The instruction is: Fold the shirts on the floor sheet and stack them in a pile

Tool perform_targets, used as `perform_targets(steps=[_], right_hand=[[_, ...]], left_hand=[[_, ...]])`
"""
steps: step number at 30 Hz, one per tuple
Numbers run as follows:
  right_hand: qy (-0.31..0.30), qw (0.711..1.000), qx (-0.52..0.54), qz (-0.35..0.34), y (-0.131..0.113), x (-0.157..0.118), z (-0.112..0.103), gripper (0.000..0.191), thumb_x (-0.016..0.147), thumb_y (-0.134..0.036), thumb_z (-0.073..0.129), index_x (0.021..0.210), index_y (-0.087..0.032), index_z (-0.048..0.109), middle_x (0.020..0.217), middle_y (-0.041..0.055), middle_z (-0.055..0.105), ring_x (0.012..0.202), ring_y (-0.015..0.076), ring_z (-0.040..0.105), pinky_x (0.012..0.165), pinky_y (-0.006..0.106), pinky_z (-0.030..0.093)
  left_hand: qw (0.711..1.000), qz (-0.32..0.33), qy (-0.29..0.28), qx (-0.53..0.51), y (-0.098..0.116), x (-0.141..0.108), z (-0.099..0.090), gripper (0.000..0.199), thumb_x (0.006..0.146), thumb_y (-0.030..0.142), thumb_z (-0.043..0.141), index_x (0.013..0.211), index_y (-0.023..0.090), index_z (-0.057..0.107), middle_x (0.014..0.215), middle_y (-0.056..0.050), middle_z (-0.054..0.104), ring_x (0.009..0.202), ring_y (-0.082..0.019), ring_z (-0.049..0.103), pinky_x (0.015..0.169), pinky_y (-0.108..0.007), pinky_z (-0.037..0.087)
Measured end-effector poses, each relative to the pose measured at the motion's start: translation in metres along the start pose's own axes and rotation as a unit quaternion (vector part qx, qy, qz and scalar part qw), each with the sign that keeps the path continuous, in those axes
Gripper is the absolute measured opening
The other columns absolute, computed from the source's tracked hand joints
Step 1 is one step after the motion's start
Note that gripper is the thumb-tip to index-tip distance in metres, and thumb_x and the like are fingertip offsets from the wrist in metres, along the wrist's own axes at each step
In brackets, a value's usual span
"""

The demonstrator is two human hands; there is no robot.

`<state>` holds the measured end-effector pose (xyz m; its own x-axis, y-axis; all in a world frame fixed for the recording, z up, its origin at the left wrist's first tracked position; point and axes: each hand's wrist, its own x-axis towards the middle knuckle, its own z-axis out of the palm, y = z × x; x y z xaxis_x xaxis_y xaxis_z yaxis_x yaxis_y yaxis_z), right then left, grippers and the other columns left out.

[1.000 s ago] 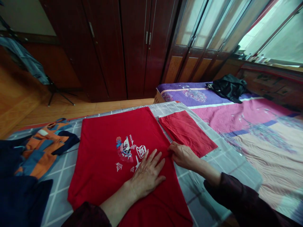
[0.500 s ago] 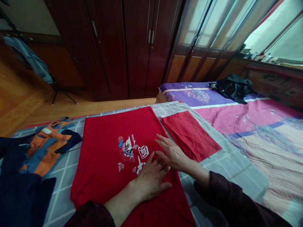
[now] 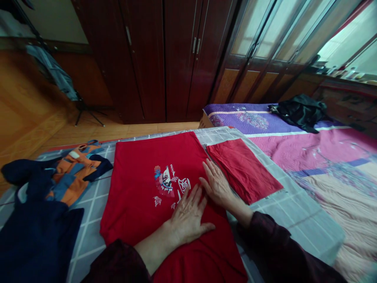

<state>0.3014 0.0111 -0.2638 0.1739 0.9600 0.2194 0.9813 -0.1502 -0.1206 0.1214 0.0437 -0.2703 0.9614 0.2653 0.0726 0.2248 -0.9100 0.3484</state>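
A red T-shirt [image 3: 138,177] with a white and coloured print lies spread out before me. My left hand [image 3: 188,216] rests flat on it with the fingers extended, covering the lower part of the print. Close to the shirt's right edge, my right hand [image 3: 218,184] also lies palm down, its fingers stretched out. Neither hand holds anything. Just right of the T-shirt is a folded red garment [image 3: 244,169], apart from the shirt at its upper end.
A grey checked cloth [image 3: 91,220] covers the surface underneath. Orange and blue clothing [image 3: 72,173] and a navy garment [image 3: 38,236] lie at left. Beyond stand dark wardrobes [image 3: 179,59]. A bed [image 3: 294,145] with a black garment [image 3: 300,112] is at right.
My right hand has come down flat onto the shirt, slightly away from my left hand, which stays on the print. The whole view has shifted a little.
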Motion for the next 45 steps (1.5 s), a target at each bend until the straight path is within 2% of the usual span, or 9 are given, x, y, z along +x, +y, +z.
perform_targets(steps=[3, 8, 13, 17, 24, 29, 35, 40, 45], right_hand=[[-0.033, 0.998, 0.015, -0.057, -0.001, -0.017, 0.000, 0.053, 0.096, -0.036, 0.034, 0.143, -0.012, 0.034, 0.149, 0.0146, 0.031, 0.140, 0.0244, 0.020, 0.111, 0.047, 0.027], [0.017, 1.000, -0.011, -0.010, 0.003, -0.039, -0.008, 0.056, 0.094, -0.038, 0.040, 0.141, -0.008, 0.036, 0.151, 0.0188, 0.025, 0.141, 0.0285, 0.015, 0.111, 0.052, 0.025], [-0.038, 0.991, 0.023, -0.123, -0.008, -0.075, -0.013, 0.073, 0.091, -0.047, 0.045, 0.148, -0.011, 0.018, 0.152, 0.0150, 0.023, 0.142, 0.0248, 0.013, 0.112, 0.048, 0.027], [-0.041, 0.996, -0.006, -0.074, -0.008, -0.096, -0.008, 0.080, 0.088, -0.053, 0.048, 0.147, -0.008, 0.020, 0.152, 0.0186, 0.022, 0.141, 0.0298, 0.014, 0.110, 0.052, 0.028], [-0.058, 0.991, 0.012, -0.123, -0.012, -0.086, -0.011, 0.077, 0.088, -0.044, 0.050, 0.149, -0.011, 0.015, 0.153, 0.0149, 0.020, 0.142, 0.0264, 0.013, 0.112, 0.049, 0.026], [0.010, 0.999, -0.013, -0.043, -0.007, -0.090, -0.013, 0.076, 0.089, -0.045, 0.049, 0.148, -0.010, 0.018, 0.152, 0.0178, 0.020, 0.141, 0.0317, 0.013, 0.110, 0.055, 0.027], [-0.042, 0.995, 0.012, -0.087, -0.025, -0.117, -0.015, 0.069, 0.090, -0.031, 0.045, 0.149, -0.013, 0.015, 0.153, 0.0143, 0.021, 0.140, 0.0285, 0.019, 0.108, 0.049, 0.035], [-0.043, 0.997, 0.007, -0.071, -0.026, -0.121, -0.007, 0.075, 0.087, -0.032, 0.049, 0.149, -0.010, 0.014, 0.154, 0.0162, 0.015, 0.141, 0.0312, 0.014, 0.109, 0.050, 0.033], [-0.034, 0.998, -0.005, -0.050, -0.028, -0.119, -0.005, 0.073, 0.088, -0.029, 0.048, 0.150, -0.012, 0.012, 0.154, 0.0151, 0.013, 0.141, 0.0318, 0.013, 0.109, 0.052, 0.032]], left_hand=[[1.000, 0.002, -0.012, -0.009, 0.000, 0.000, -0.005, 0.088, 0.083, 0.073, 0.034, 0.146, 0.011, 0.026, 0.152, -0.017, 0.023, 0.143, -0.029, 0.010, 0.115, -0.049, 0.014], [0.999, 0.006, -0.032, -0.018, -0.004, 0.000, -0.011, 0.091, 0.083, 0.074, 0.030, 0.147, 0.010, 0.020, 0.155, -0.016, 0.012, 0.143, -0.027, 0.006, 0.116, -0.047, 0.009], [0.999, 0.016, -0.035, -0.015, -0.011, -0.001, -0.008, 0.097, 0.081, 0.076, 0.033, 0.149, 0.011, 0.010, 0.156, -0.013, 0.010, 0.144, -0.024, 0.003, 0.116, -0.046, 0.002], [0.999, 0.025, -0.032, 0.000, -0.015, -0.001, -0.005, 0.108, 0.074, 0.082, 0.035, 0.149, 0.010, 0.005, 0.156, -0.015, 0.006, 0.144, -0.026, 0.001, 0.115, -0.047, 0.002], [0.999, 0.024, -0.033, 0.006, -0.016, -0.002, -0.006, 0.114, 0.071, 0.085, 0.034, 0.149, 0.007, 0.004, 0.155, -0.017, 0.004, 0.143, -0.027, -0.002, 0.115, -0.047, 0.001], [0.999, 0.026, -0.032, 0.010, -0.017, -0.003, -0.004, 0.116, 0.070, 0.085, 0.036, 0.148, 0.006, 0.003, 0.155, -0.019, 0.003, 0.143, -0.029, -0.002, 0.115, -0.049, 0.003], [0.999, 0.050, -0.013, 0.006, -0.013, 0.001, -0.013, 0.109, 0.074, 0.078, 0.044, 0.149, 0.008, 0.005, 0.154, -0.019, 0.010, 0.143, -0.030, 0.004, 0.115, -0.050, 0.006], [0.987, 0.153, -0.029, -0.027, -0.012, 0.011, -0.021, 0.096, 0.079, 0.071, 0.046, 0.150, 0.018, 0.007, 0.154, -0.010, 0.023, 0.143, -0.024, 0.011, 0.117, -0.046, 0.005], [0.991, 0.121, -0.034, -0.034, -0.019, 0.016, -0.015, 0.097, 0.078, 0.076, 0.039, 0.150, 0.018, 0.009, 0.154, -0.011, 0.019, 0.143, -0.026, 0.013, 0.117, -0.047, 0.001]])
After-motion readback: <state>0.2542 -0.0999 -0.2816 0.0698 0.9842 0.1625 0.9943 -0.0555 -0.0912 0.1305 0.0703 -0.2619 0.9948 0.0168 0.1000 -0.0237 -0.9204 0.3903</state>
